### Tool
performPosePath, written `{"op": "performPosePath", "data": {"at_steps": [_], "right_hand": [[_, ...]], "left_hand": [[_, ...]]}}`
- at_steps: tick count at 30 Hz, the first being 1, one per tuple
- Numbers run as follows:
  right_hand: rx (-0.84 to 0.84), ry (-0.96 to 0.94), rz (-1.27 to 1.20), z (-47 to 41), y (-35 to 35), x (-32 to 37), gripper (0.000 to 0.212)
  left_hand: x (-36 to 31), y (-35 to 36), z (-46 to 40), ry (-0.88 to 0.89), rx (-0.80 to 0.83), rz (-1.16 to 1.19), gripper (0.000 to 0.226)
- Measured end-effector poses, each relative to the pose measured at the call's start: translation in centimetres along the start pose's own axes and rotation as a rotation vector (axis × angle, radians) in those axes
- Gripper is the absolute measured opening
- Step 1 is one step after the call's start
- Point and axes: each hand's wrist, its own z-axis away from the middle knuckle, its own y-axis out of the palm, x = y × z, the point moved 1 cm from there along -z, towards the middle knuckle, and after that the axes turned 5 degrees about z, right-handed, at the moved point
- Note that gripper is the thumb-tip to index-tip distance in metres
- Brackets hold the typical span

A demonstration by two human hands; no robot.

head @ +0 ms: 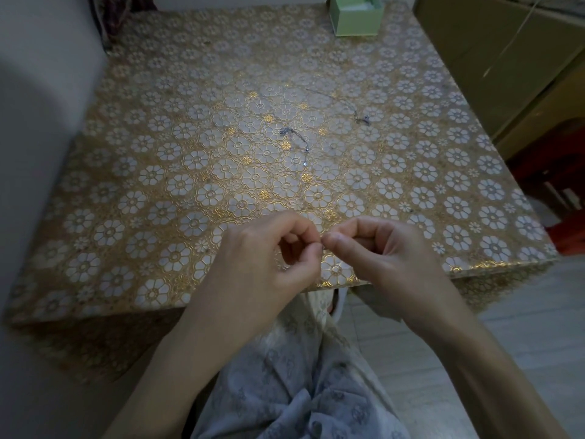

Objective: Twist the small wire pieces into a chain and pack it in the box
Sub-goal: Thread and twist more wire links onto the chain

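My left hand (269, 248) and my right hand (376, 245) meet fingertip to fingertip above the table's near edge, each with thumb and forefinger pinched together. Whatever they pinch is too small to make out; it may be a wire piece. On the table lie thin silver wire pieces: one short strand (297, 139) near the middle and a longer curved strand (345, 106) to its right. The small green box (356, 22) stands open at the far edge.
The table (126, 191) carries a gold and white flower-patterned cover. A grey wall runs along the left. Beige cabinet fronts (506, 58) and a red object on the floor (566, 229) are to the right. My lap in patterned cloth is below the hands.
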Motion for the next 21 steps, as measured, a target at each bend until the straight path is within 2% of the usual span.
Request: {"op": "performPosePath", "data": {"at_steps": [5,10,19,21], "right_hand": [[0.010,-0.043,0.038,0.00,-0.02,-0.05,0.011],[0.038,-0.080,0.098,-0.14,-0.28,-0.66,0.017],[0.112,-0.103,0.054,-0.07,-0.44,-0.67,0.007],[0.117,-0.115,0.055,-0.10,-0.42,-0.67,0.006]], "left_hand": [[0.46,0.02,-0.12,-0.123,0.058,0.197,0.009],[0.72,0.29,-0.15,-0.192,0.081,0.321,0.007],[0.71,0.23,-0.24,-0.207,0.119,0.428,0.006],[0.80,0.15,-0.27,-0.190,0.127,0.416,0.014]]}}
